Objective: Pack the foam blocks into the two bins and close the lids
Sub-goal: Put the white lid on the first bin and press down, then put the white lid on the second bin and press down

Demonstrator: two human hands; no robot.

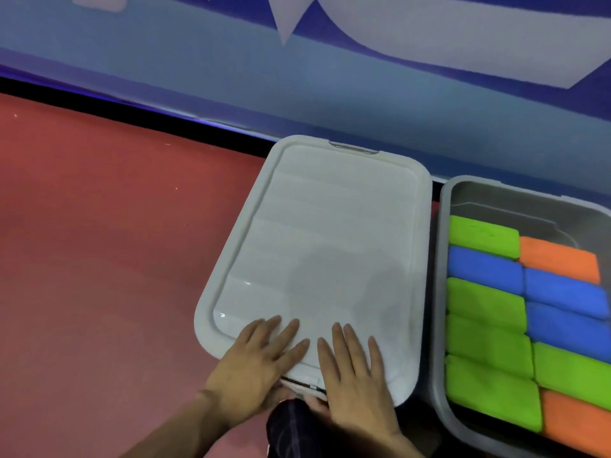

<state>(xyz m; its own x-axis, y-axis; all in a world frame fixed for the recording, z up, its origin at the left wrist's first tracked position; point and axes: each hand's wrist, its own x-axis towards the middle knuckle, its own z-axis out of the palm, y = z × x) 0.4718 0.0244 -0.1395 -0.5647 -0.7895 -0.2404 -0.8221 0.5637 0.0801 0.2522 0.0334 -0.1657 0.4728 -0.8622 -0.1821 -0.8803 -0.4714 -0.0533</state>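
Observation:
A white lid (330,233) covers the left bin on the red floor. My left hand (261,365) and my right hand (353,375) lie flat, side by side, on the lid's near end, fingers spread, thumbs down by the near latch. To the right stands the second grey bin (441,292), lid off. It holds two rows of foam blocks: green (482,236), blue (484,267) and orange (558,259), packed side by side. No lid for this bin is in view.
A blue and white wall (297,77) runs behind both bins, with a black strip at its foot. Red floor (99,259) spreads to the left. A dark-clothed knee (291,428) shows between my forearms.

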